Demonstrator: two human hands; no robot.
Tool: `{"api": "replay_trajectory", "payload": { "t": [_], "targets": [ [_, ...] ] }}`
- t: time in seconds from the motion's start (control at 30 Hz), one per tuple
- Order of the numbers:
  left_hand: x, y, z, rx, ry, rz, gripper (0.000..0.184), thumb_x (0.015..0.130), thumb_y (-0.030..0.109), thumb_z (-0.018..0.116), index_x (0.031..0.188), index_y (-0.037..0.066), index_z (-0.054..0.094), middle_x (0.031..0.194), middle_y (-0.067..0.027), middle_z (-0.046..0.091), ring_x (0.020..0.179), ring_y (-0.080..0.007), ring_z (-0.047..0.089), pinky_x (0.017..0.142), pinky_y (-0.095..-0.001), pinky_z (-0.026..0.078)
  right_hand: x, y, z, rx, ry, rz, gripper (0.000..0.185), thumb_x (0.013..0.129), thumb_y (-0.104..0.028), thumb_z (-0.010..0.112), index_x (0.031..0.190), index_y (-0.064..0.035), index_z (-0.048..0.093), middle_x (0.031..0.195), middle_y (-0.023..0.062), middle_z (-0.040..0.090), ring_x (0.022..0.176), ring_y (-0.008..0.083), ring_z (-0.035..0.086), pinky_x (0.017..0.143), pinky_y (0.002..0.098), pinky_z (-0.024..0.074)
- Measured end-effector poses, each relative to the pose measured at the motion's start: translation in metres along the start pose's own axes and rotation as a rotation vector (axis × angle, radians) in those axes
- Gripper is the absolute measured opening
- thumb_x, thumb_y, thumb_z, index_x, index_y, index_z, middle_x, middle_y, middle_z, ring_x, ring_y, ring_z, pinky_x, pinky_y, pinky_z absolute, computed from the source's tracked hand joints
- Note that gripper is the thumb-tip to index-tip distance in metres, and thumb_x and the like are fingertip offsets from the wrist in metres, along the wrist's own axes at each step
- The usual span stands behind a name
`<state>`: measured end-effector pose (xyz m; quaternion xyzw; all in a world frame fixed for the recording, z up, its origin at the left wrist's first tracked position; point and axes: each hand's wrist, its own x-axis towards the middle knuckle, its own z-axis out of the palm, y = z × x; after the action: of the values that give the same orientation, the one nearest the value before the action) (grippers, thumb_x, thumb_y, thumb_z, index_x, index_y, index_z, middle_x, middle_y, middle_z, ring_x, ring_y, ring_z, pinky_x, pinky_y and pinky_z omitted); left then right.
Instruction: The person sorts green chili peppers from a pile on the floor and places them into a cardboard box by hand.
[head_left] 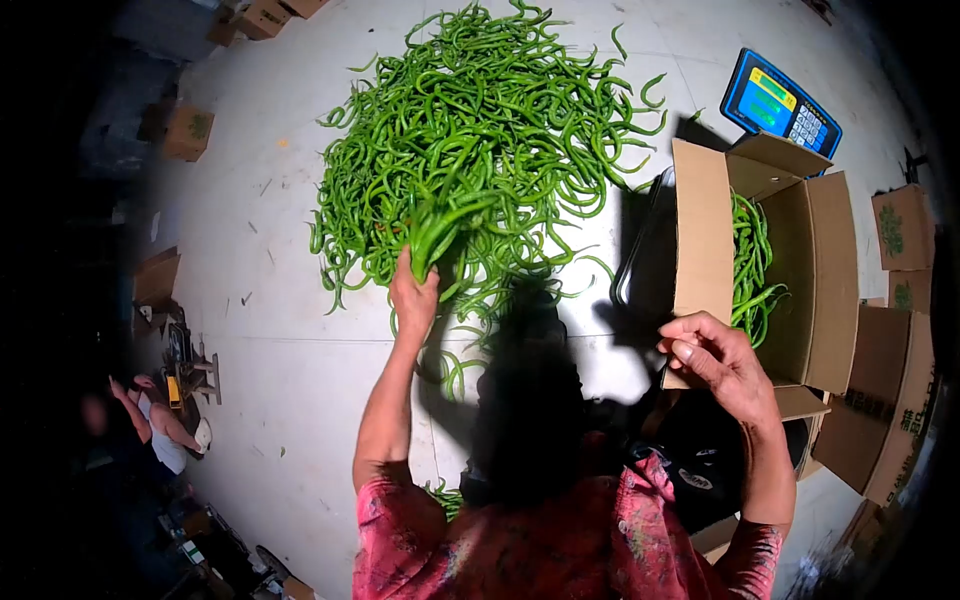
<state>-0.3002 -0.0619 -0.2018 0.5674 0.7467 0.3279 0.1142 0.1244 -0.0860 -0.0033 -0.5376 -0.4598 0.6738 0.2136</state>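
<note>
My left hand [414, 290] is closed around a bunch of long green chili peppers [440, 225], raised over the near side of a large pile of the same peppers [470, 120] on the pale floor. My right hand [722, 365] hovers by the near left edge of an open cardboard box [703, 235]. Its fingers are loosely bent and apart from the thumb, with nothing visible in them. Inside the box lie more green chili peppers [750, 265], partly hidden by the left flap.
A blue scale display [780, 105] with a keypad stands behind the box. Printed cartons [868, 400] are stacked at the right. Small boxes [188, 133] sit at the far left. Another person [165, 430] is at the lower left. A dark shadow crosses the floor before me.
</note>
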Motion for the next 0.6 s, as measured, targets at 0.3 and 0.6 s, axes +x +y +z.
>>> {"api": "replay_trajectory", "payload": {
  "t": [0.3, 0.6],
  "targets": [
    [0.010, 0.049, -0.049, -1.078, -0.091, -0.519, 0.029, 0.083, 0.008, 0.068, 0.110, -0.001, 0.058, 0.093, -0.0099, 0.067, 0.075, -0.0151, 0.063, 0.066, -0.0272, 0.052, 0.000, 0.005, -0.004, -0.084, -0.011, -0.136, 0.025, 0.095, -0.019, 0.058, 0.108, 0.0011, 0.060, 0.091, 0.0041, 0.064, 0.080, 0.0101, 0.055, 0.077, 0.0250, 0.0466],
    [0.016, 0.133, -0.102, -1.477, -0.295, -0.377, 0.022, 0.089, 0.011, 0.062, 0.106, -0.003, 0.057, 0.092, -0.0144, 0.064, 0.070, -0.0178, 0.056, 0.058, -0.0287, 0.046, -0.007, 0.006, -0.007, -0.049, -0.023, -0.164, 0.024, 0.094, -0.020, 0.059, 0.108, -0.0009, 0.061, 0.090, 0.0028, 0.062, 0.078, 0.0092, 0.054, 0.074, 0.0238, 0.0455]
  ]
}}
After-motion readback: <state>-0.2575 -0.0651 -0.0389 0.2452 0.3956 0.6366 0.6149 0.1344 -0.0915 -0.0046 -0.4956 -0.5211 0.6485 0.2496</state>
